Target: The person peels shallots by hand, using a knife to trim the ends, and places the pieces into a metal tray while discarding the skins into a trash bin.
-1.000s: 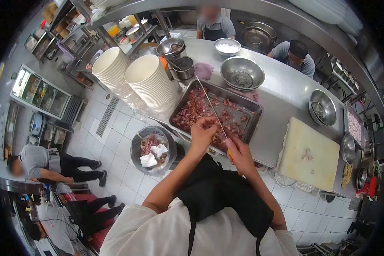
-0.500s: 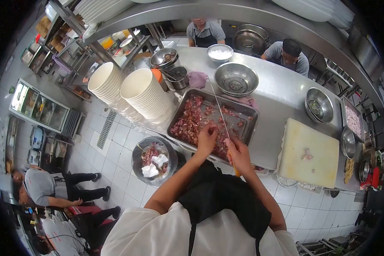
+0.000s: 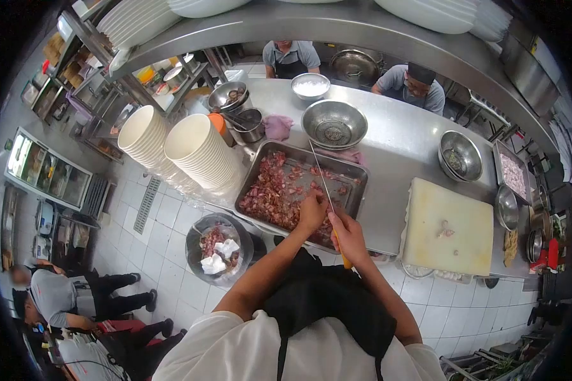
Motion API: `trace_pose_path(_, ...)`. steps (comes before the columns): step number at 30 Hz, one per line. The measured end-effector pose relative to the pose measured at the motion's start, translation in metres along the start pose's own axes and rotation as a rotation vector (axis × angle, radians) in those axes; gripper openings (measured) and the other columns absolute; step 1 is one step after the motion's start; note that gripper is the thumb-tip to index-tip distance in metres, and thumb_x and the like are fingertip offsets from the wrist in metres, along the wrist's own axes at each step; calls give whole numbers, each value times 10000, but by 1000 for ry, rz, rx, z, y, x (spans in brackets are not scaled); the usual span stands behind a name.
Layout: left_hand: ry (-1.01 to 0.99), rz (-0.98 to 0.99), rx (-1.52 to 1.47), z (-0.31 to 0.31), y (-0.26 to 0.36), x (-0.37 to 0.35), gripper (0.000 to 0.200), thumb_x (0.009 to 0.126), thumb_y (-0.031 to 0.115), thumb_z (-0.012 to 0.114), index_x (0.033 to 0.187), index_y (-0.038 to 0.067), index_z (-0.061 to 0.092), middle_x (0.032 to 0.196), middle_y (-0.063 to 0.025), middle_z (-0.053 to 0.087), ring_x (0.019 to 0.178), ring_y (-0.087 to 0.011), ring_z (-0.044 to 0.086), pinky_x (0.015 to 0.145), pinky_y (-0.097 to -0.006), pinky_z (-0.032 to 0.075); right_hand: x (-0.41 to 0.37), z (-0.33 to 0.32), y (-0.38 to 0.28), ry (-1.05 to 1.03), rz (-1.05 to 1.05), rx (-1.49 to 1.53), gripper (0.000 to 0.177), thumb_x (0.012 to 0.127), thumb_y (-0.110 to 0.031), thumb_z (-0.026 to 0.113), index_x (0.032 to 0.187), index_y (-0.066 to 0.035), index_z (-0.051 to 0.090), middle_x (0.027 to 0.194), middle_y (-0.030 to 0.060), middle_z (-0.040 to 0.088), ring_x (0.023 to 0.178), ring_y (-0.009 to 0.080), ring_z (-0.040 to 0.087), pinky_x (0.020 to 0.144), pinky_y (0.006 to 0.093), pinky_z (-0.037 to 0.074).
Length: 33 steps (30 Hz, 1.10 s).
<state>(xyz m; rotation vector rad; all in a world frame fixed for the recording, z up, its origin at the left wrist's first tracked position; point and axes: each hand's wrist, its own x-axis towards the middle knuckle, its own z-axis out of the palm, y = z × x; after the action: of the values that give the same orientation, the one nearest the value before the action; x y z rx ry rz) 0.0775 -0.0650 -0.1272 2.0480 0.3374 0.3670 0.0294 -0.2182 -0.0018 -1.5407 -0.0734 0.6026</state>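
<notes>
Two things at once: gripping long thin silver knife (image 3: 320, 170) w/ orange handle in R hand (image 3: 348, 235), over big gray metal tray (image 3: 357, 200) w/ small red meat bits (image 3: 270, 190); curling L hand (image 3: 313, 213) close by knife, can't tell if pinching meat.

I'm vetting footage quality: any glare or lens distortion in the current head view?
Head view: wide-angle distortion bows the overhead shelf, and the corners go black; pale glare spreads over the steel counter; the fridge has a washed-out patch.
</notes>
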Motion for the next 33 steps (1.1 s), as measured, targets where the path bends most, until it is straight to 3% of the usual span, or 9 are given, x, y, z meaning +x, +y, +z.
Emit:
trace_pose_path(7, 111, 103, 70, 15, -6, 6, 131, 852, 62, 622, 956, -1, 575, 811, -208, 636, 779, -394, 644, 708, -461, 487, 0, -12, 14, 24, -6, 43, 513, 995, -404, 552, 1350, -33, 553, 558, -16, 470, 434, 68, 429, 403, 251, 357)
trace_pose_path(10, 27, 102, 115, 18, -9, 9, 127, 895, 69, 603, 986, -20, 602, 801, -159, 655, 728, -309, 658, 662, -399, 511, -4, -17, 15, 15, -11, 28, 526, 995, -409, 553, 1365, -35, 543, 554, -15, 467, 434, 69, 429, 406, 250, 360)
trace_pose_path(13, -62, 41, -187, 28, -25, 16, 101, 873, 2, 607, 962, -14, 653, 781, -161, 652, 682, -321, 645, 679, -389, 497, -5, -21, 17, 31, -26, 26, 535, 995, -409, 554, 1378, -36, 535, 548, -13, 467, 430, 69, 427, 406, 252, 360)
trace_pose_path(16, -88, -166, -367, 16, -2, 13, 74, 880, 0, 632, 934, -5, 682, 789, -85, 673, 655, -186, 631, 632, -305, 494, -9, -25, 13, 55, -16, 23, 536, 996, -404, 554, 1385, -36, 530, 545, -12, 466, 429, 69, 427, 404, 253, 357)
trace_pose_path(19, -154, -281, -676, 14, -17, 21, 56, 885, 2, 647, 934, 4, 674, 804, -37, 665, 681, -105, 602, 599, -249, 479, -10, -29, 11, 66, -15, 18, 539, 998, -397, 553, 1393, -32, 523, 545, -12, 464, 429, 68, 426, 405, 252, 353)
trace_pose_path(23, -196, -509, -956, 1, -14, 21, 153, 884, -2, 644, 1037, 1, 636, 846, -59, 664, 717, -175, 655, 604, -275, 512, -10, -33, 16, 71, -11, 31, 538, 1001, -390, 551, 1397, -28, 517, 538, -9, 456, 423, 66, 417, 403, 248, 345)
trace_pose_path(24, -226, -484, -890, -5, -13, 21, 175, 901, 14, 624, 1076, -1, 617, 920, -76, 671, 817, -177, 667, 661, -273, 522, -9, -34, 17, 67, -2, 33, 535, 1001, -389, 550, 1396, -28, 519, 538, -10, 456, 422, 65, 415, 402, 248, 344)
trace_pose_path(30, -263, -625, -1139, -28, 10, 13, 253, 929, 49, 604, 1178, 2, 606, 1050, -81, 667, 996, -187, 648, 901, -289, 530, -9, -34, 18, 68, 15, 38, 526, 1007, -391, 537, 1388, -28, 527, 542, -17, 459, 421, 61, 407, 404, 239, 336)
trace_pose_path(33, -305, -462, -1219, -38, 19, 2, 282, 935, 53, 602, 1214, 16, 601, 1077, -79, 670, 1023, -196, 653, 946, -314, 526, -10, -35, 15, 18, -4, 7, 529, 1001, -392, 546, 1392, -37, 526, 547, -2, 471, 441, 78, 439, 431, 264, 375)
